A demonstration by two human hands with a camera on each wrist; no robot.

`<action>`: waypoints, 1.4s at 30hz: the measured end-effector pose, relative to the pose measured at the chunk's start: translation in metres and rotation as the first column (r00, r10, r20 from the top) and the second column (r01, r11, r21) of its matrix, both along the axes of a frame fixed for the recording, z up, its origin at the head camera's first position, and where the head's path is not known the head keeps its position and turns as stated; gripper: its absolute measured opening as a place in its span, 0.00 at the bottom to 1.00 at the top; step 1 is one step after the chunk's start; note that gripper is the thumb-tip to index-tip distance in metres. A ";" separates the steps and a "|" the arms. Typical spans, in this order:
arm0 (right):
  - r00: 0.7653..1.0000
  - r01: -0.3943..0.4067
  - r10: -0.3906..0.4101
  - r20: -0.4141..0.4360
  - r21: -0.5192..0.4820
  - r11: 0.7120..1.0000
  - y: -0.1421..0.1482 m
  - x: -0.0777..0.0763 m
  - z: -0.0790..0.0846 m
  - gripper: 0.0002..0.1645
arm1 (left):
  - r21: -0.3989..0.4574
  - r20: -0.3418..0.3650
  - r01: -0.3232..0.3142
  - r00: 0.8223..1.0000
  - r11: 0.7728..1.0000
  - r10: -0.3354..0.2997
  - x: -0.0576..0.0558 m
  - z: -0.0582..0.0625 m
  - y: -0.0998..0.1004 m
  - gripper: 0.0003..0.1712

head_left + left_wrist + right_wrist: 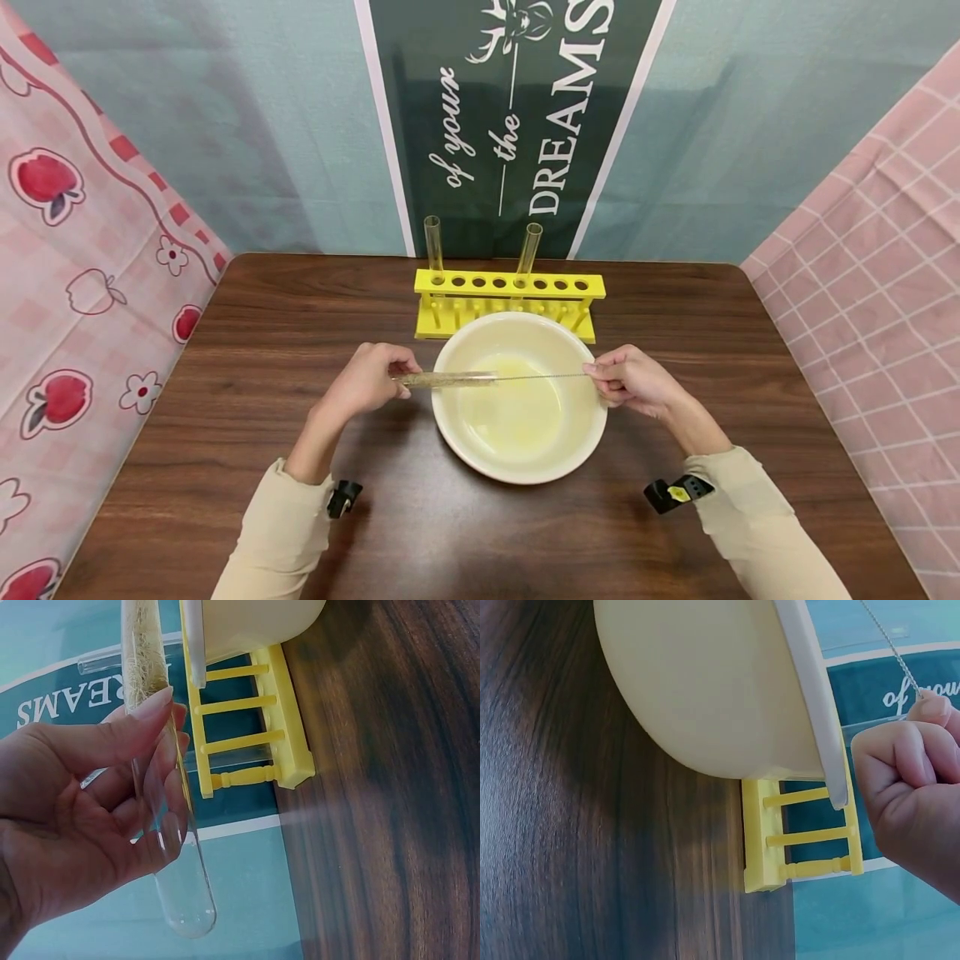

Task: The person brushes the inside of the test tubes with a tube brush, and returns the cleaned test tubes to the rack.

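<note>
My left hand [372, 377] holds a glass test tube [450, 379] sideways, its mouth over a cream bowl [521, 475]. In the left wrist view, thumb and fingers pinch the tube [187, 900] around its middle, and its rounded end sticks out below. Pale bristles of a test tube brush [144, 656] fill the part of the tube beyond the thumb. The brush's twisted wire handle [543, 377] runs out of the mouth across the bowl. My right hand [633, 379] pinches the end of that wire between thumb and curled fingers, above the bowl's right rim.
Behind the bowl stands a yellow test tube rack [510, 285] holding two upright glass tubes, one at the left end [432, 246] and a leaning one [529, 250] near the middle. Shallow pale yellowish liquid [517, 425] appears in the bowl. All stand on a dark wooden table [300, 308].
</note>
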State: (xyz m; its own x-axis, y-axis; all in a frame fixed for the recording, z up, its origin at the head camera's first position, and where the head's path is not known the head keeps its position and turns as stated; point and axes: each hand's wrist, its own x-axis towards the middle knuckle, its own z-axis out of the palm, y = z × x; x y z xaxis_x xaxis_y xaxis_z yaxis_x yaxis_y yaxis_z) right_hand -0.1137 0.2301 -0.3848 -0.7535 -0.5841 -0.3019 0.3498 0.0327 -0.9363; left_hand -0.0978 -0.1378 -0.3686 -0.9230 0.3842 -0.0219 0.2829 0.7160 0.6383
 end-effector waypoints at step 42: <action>0.622 0.290 0.197 -0.758 0.456 0.841 0.011 0.017 -0.006 0.17 | 0.042 0.083 0.050 0.995 0.998 -0.054 -0.004 -0.001 -0.015 0.13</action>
State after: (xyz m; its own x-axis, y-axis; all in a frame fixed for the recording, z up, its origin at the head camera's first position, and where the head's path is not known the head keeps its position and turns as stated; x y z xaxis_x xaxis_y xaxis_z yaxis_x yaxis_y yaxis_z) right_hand -0.0971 0.2409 -0.3908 -0.8576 -0.4876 0.1638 -0.4539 0.5675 -0.6870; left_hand -0.1018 -0.1526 -0.3695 -0.8973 0.4337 -0.0824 0.2631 0.6752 0.6891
